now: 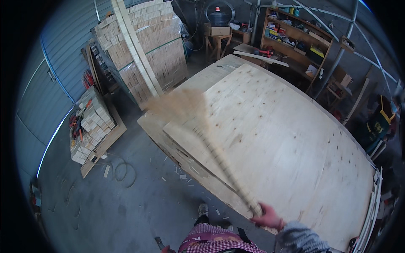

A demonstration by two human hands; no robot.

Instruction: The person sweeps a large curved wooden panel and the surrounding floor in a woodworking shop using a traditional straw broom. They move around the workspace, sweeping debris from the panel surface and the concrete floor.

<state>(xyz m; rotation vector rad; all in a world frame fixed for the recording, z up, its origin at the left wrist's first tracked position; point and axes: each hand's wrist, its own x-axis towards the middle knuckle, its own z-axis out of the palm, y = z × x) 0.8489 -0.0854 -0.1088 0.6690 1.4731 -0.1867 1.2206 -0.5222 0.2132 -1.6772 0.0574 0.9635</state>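
My right hand [268, 217] is closed round the handle of a broom [219, 158], close to its near end. The pale handle has dark rings along it and slants away to the far left. Its tan bristle head [179, 107], smeared by motion, lies over the far left corner of a large plywood sheet [278, 130] on a stack. Only a bit of my left hand [168, 249] shows at the lower edge, beside my checked apron. A dark, narrow, flat-ended piece [159, 242] sticks up from it; its kind is unclear.
Wrapped stacks of wooden strips [156, 46] stand at the back left. Nearer are a pallet of white blocks [95, 122] and a looped hose [124, 173] on the floor. A cluttered shelf [295, 38] and a water jug [218, 17] are at the back. Wood scraps [182, 176] litter the floor.
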